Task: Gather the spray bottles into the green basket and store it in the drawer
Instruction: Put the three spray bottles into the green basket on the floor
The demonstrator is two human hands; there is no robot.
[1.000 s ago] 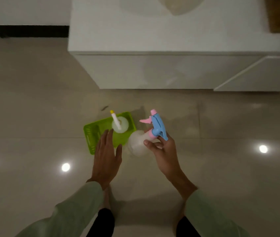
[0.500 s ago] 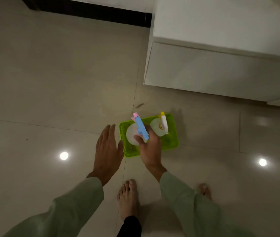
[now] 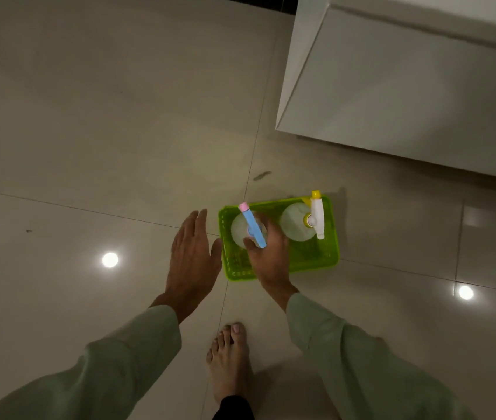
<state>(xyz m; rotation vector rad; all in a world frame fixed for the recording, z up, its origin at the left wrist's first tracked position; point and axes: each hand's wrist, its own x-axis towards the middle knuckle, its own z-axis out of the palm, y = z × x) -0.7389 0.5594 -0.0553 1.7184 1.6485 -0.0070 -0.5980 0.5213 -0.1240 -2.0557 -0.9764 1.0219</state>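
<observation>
A green basket [image 3: 328, 256] stands on the tiled floor. In its right half a clear spray bottle with a white and yellow head [image 3: 296, 225] stands upright. In its left half stands a clear spray bottle with a blue and pink head [image 3: 253, 227], and my right hand [image 3: 269, 259] is wrapped around its neck from the near side. My left hand [image 3: 192, 259] hovers flat, fingers apart, just left of the basket's left wall, holding nothing.
A white cabinet [image 3: 407, 86] rises at the upper right, its corner a short way beyond the basket. My bare foot [image 3: 230, 359] is planted on the floor below the basket. Ceiling lights reflect off the glossy tiles.
My right hand carried the blue-headed bottle from beside the basket down into its left half. The view swung left, so the cabinet shifted to the right.
</observation>
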